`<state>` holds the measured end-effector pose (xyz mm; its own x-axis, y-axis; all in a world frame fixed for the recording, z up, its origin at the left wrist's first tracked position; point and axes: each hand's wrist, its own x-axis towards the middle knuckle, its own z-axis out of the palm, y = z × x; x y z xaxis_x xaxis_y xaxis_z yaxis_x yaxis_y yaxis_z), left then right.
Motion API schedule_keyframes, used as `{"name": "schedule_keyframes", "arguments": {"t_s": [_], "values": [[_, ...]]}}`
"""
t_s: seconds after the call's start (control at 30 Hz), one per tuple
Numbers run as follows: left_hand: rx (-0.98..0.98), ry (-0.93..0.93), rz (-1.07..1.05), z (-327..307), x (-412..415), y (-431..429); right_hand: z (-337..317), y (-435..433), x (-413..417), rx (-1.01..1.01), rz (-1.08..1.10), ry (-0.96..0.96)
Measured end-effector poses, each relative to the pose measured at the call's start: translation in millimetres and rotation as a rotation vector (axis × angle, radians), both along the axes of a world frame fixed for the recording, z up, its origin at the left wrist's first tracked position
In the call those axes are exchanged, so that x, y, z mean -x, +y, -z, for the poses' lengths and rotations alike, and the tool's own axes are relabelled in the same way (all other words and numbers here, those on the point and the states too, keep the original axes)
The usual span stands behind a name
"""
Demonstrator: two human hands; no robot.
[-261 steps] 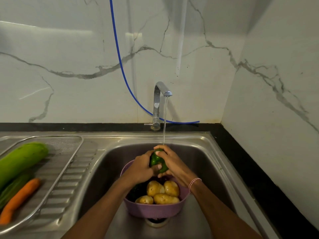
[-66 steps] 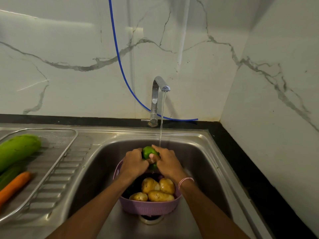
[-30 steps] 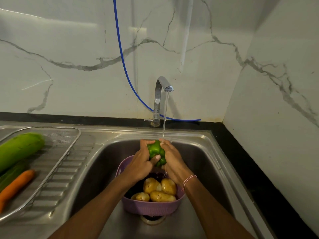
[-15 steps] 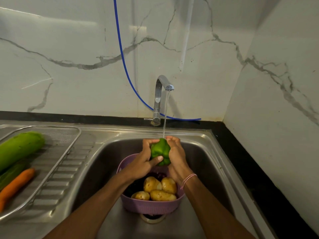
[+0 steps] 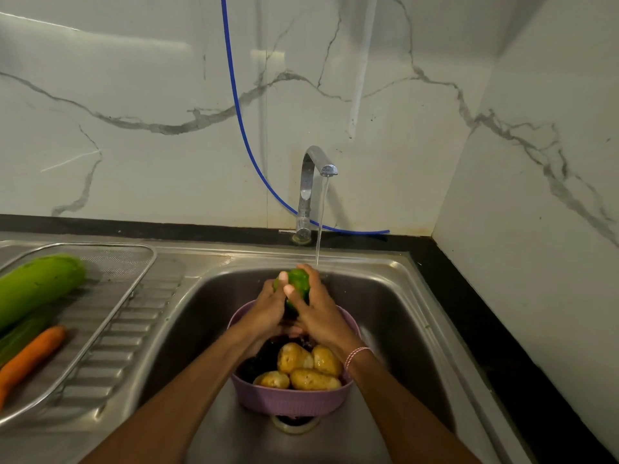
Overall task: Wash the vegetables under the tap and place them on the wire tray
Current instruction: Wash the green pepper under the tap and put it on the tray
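1. Since half a second ago, both hands have rolled over the green pepper (image 5: 299,284), hiding more of it.
2. Together the left hand (image 5: 264,313) and right hand (image 5: 318,313) grip it under the stream from the tap (image 5: 313,189), above the purple basket (image 5: 288,400).
3. Well to the left lies the wire tray (image 5: 147,262); the left hand is nearer.

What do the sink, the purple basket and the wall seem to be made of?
Sink: likely stainless steel, brushed, with dull grey reflections. Basket: probably plastic, matte purple, ribbed side. Wall: glossy marble-look tile or slab, grey veins; which, unclear.
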<state>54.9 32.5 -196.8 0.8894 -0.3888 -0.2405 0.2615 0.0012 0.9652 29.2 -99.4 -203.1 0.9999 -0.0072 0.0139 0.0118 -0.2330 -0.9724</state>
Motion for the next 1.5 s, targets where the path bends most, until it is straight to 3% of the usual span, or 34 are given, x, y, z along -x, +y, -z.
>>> {"name": "schedule_keyframes", "arguments": {"t_s": [0.13,0.33,0.53,0.73,1.0,1.13,1.5], "values": [[-0.129,0.046,0.119,3,3,-1,-6,-4,2,-0.015,0.126,0.113],[-0.253,-0.143,0.133,1,6,-2,-14,-14,7,-0.26,0.087,0.297],[-0.241,-0.177,0.168,-3,10,-3,-8,-13,2,-0.238,0.231,0.286],[-0.271,-0.174,0.117,1,5,-2,-14,-12,6,-0.315,0.102,0.347],[-0.276,-0.232,0.107,2,4,-7,-14,-8,5,-0.239,0.161,0.279],[-0.291,-0.263,0.073,3,5,-6,-17,-11,5,-0.369,0.089,0.316],[-0.309,-0.249,0.058,0,8,-6,-16,-15,6,-0.415,0.045,0.3]]}}
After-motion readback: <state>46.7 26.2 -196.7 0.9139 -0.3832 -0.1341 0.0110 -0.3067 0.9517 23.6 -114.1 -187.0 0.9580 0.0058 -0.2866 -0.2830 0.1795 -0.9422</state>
